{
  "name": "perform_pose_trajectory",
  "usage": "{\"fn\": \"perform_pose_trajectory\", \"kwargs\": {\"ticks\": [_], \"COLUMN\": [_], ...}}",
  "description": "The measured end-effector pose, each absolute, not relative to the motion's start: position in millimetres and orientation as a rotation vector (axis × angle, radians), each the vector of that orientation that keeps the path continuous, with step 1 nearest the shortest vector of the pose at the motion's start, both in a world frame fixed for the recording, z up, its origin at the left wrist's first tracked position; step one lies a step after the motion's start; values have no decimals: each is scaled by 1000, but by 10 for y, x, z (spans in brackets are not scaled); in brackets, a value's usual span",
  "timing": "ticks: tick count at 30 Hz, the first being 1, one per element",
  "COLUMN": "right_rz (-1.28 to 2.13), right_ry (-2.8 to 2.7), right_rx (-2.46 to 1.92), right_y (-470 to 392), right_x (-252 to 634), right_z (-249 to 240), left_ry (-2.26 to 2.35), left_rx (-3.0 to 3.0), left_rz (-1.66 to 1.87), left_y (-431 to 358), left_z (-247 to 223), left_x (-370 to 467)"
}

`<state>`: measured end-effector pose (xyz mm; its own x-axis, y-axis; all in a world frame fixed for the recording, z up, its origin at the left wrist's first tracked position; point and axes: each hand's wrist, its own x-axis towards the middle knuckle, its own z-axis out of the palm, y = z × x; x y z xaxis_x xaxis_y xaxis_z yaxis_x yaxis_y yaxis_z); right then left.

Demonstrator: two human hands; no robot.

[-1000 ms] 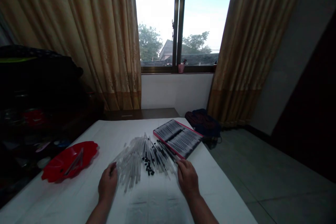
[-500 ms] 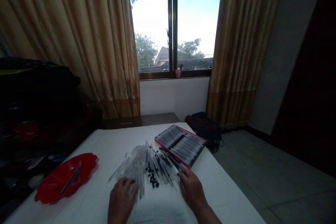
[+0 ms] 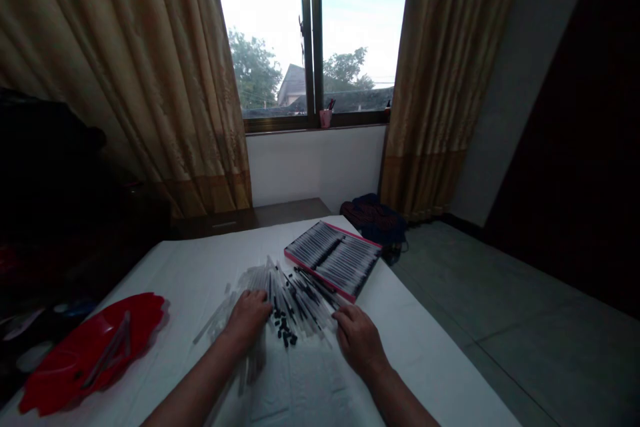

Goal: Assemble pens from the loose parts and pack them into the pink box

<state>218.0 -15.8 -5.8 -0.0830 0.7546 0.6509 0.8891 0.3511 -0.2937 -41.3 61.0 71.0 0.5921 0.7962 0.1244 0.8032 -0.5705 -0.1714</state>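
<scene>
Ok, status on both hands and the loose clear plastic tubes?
Left hand over the loose clear plastic tubes, fingers partly hidden. Right hand at the pile's right edge, grip unclear. Small black cylindrical pieces scattered between hands.

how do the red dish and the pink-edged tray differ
The red dish has a wavy rim, while the pink-edged tray is straight-sided. The dish holds a few clear pieces; the tray holds packed rows of pen-like sticks. Both rest on the white-covered table.

Gold curtains [image 3: 445, 80] flank a window [image 3: 360, 20] at upper centre; a pink cup [image 3: 326, 119] stands on its sill. Dark bundled cloth [image 3: 373, 217] lies right of centre.
</scene>
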Motion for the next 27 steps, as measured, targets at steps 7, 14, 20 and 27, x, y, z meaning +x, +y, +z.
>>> {"fn": "perform_pose_trajectory", "kwargs": {"ticks": [7, 14, 20, 27], "right_rz": [-218, -204, -158, 191], "right_ry": [-1866, -1907, -1847, -1771], "right_rx": [-1409, -1321, -1261, -1101], "right_y": [-174, -200, -206, -205], "right_x": [2198, 2197, 2206, 1839], "right_z": [-19, -5, 17, 67], "left_ry": [-1016, -1209, -1334, -1311], "left_rx": [-2762, -2525, -2432, -2430], "left_rz": [-90, -558, -997, -1026], "left_y": [703, 333, -135, -235], "left_z": [796, 560, 212, 182], "left_x": [-464, -723, -832, -733]}}
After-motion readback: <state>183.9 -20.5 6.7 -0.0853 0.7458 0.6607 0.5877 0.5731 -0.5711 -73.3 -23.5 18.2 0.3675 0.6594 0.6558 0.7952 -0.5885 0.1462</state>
